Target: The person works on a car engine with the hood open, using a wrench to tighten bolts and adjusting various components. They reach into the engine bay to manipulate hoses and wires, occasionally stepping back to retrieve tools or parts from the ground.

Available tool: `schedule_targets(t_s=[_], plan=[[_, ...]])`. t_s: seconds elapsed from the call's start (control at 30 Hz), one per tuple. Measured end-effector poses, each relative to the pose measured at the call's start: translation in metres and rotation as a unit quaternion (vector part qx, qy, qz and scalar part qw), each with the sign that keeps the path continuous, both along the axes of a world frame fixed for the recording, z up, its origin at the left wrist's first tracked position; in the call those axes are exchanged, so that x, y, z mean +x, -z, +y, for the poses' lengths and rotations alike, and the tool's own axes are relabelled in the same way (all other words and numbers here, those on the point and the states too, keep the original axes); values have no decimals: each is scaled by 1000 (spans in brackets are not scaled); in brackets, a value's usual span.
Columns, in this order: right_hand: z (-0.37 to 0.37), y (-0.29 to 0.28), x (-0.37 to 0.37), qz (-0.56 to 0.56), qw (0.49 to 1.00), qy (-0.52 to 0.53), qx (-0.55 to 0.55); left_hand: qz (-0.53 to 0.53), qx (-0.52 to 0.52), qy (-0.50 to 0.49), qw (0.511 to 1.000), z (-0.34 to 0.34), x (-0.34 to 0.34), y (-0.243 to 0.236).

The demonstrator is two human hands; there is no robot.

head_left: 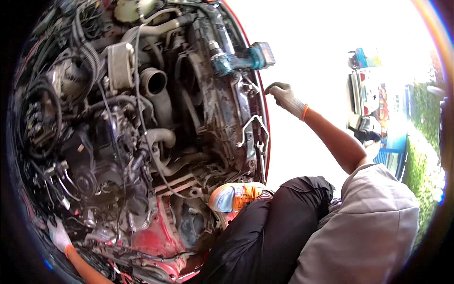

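Reaching across an open engine bay (pixel 90 163), a person in a grey top and black trousers is keeping two gloved hands far apart. The left hand (pixel 59 235) is lying at the bay's dark left margin with its fingers extended; whether it is gripping anything there, one cannot tell. The right hand (pixel 286 98) is hanging just outside the red front edge (pixel 267 123), its fingers loosely bent and holding nothing visible; whether the fingertips are touching that edge is not showing clearly. A teal cordless power tool (pixel 236 62) is lying across the front crossmember, near the right hand but apart from it, its battery end jutting past the red edge. Nearer the person, a bent pale rod (pixel 257 118) and a wrench (pixel 261 154) are resting along the same crossmember. An orange shoe (pixel 241 194) is standing at the bay's near side, between the two hands.
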State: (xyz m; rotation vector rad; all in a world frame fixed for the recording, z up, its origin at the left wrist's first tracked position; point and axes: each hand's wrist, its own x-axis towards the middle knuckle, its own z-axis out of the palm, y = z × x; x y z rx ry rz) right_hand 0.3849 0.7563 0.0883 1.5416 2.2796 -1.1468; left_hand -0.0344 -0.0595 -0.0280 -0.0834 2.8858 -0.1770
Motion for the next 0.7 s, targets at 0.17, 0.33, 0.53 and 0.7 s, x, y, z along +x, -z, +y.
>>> schedule_targets(t_s=[0.17,0.33,0.53,0.7], plan=[[13,42,72,-245,954,-163,50,16,-22,10,1000,-8,-4,9],[-40,67,61,-252,929,-257,84,-20,-30,-3,999,-5,-13,1],[-23,53,62,-236,894,-378,32,-9,-32,6,999,-1,-12,13],[-54,-16,5,-174,906,-376,-86,-15,-44,9,999,15,9,-24]])
